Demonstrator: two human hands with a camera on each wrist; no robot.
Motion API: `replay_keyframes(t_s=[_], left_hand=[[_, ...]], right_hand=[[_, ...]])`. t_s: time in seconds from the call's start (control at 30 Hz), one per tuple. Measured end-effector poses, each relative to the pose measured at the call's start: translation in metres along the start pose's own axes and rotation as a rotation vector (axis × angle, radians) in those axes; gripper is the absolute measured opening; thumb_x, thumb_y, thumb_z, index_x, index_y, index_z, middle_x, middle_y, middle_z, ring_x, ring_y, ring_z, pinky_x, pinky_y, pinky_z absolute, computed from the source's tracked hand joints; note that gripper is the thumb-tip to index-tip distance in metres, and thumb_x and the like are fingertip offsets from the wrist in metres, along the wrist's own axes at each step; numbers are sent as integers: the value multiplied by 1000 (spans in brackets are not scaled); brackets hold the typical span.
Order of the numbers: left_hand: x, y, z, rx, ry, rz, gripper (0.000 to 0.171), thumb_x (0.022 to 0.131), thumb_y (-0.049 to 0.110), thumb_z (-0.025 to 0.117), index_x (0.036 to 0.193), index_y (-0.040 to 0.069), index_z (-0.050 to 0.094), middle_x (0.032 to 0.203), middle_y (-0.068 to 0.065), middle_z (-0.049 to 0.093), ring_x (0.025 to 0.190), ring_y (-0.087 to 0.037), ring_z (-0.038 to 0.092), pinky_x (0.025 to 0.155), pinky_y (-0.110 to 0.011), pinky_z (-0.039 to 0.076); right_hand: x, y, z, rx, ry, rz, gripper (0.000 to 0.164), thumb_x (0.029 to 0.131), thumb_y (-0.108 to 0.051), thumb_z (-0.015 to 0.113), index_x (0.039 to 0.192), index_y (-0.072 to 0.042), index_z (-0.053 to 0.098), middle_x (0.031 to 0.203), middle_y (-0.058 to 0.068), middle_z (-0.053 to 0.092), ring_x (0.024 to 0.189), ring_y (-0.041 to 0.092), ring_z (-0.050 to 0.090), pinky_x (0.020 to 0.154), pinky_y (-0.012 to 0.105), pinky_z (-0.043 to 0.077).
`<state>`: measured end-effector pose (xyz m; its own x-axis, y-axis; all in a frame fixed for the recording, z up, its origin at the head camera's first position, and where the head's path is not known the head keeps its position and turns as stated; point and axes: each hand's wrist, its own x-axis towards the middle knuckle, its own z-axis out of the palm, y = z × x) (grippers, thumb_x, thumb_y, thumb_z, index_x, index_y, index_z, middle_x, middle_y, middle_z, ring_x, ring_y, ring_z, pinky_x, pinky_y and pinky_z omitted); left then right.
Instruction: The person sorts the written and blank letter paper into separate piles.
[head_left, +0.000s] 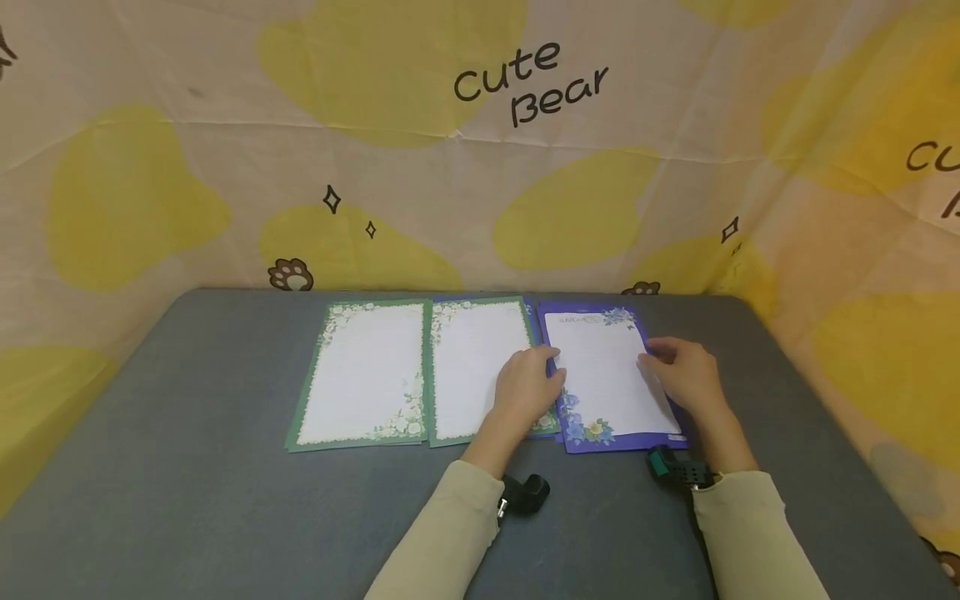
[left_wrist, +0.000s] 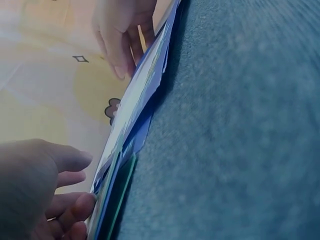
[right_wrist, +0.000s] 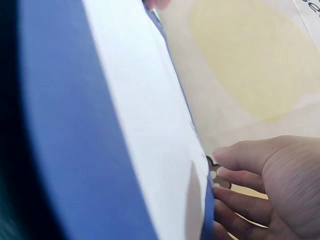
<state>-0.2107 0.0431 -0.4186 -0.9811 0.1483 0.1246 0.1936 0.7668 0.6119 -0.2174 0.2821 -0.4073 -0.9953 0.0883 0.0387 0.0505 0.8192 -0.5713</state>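
Backdrop (head_left: 570, 208) is pale cloth with yellow blotches, paw prints and "Cute Bear" lettering; it stands behind and along the sides of a dark grey table (head_left: 187, 475). Three paper stacks sit in a row toward the table's far edge. Purple-bordered stack (head_left: 607, 371) is the rightmost, blue flowers at top right and bottom left of the top sheet, flat on the table between both hands. Left hand (head_left: 525, 385): at its left edge, over the middle green-bordered stack (head_left: 468, 367), fingers loosely bent, thumb apart from them. Right hand (head_left: 686, 375): at its right edge, fingers lightly bent, fingertips at the border, thumb spread away. Neither hand looks closed round the paper; can't tell how firmly either touches. Purple edges poke out from under the middle stack. Left green-bordered stack (head_left: 363, 371) lies just beside that one, white flowers at its corners. Layers look slightly splayed in left wrist view. Both sleeves (head_left: 450, 533) are beige; a black wrist camera (head_left: 527, 495) sits on each wrist.
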Motion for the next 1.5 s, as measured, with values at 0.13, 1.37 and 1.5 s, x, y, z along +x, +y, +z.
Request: replay_keyframes(t_s=[0.13,1.37,1.5], left_hand=[[0,-5,0,-7,-15,-1,35,96,27,68,129,15,70,126,-5,73,117,-24,69,99,-39,56],[-25,-151,-106,143,-135,136,80,88,56,72,151,12,48,163,-13,37,155,-38,25,127,-59,15],[-25,-155,-102,139,-121,157,76,88,56,71,148,14,52,163,-12,38,155,-37,26,127,-58,15]], right_hand=[[-1,-3,6,21,23,32,46,99,-28,60,132,3,62,123,30,66,107,43,62,88,55,53],[4,10,23,9,204,6,28,101,-20,57,117,-4,73,127,24,64,114,43,60,93,61,45],[1,10,21,-13,182,13,30,100,-22,58,119,-5,73,129,24,63,111,42,60,91,59,46]])
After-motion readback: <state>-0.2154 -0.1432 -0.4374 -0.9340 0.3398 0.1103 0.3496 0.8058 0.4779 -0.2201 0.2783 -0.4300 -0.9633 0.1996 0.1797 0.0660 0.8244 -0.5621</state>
